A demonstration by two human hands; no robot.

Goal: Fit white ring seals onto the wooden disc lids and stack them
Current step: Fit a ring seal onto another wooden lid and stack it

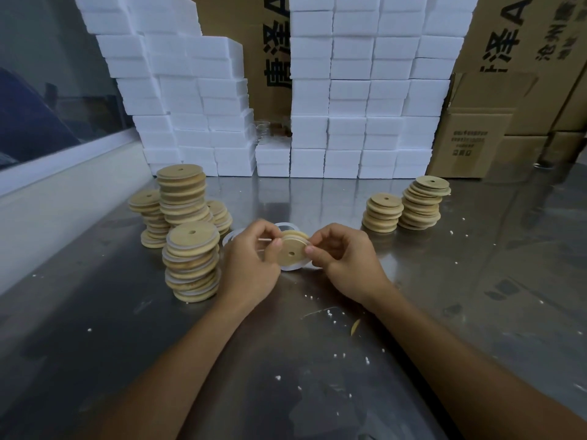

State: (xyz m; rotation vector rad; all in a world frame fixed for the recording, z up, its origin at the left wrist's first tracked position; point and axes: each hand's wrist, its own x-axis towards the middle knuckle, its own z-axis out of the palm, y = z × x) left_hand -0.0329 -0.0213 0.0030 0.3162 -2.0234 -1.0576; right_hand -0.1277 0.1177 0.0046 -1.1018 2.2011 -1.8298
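Observation:
A wooden disc lid (290, 251) with a centre hole is held between both hands just above the metal table. My left hand (251, 265) pinches its left edge, and my right hand (344, 254) pinches its right edge. A white ring seal (293, 267) shows under the lid's lower rim. Loose white ring seals (230, 239) lie on the table behind my left hand. Stacks of lids with white seals (191, 265) stand to the left. Two stacks of bare wooden lids (382, 212) stand to the right.
White foam boxes (349, 100) are piled high along the back of the steel table (476, 296). Cardboard cartons (476, 138) stand at the back right. White crumbs and a wood sliver (354, 327) lie scattered on the table.

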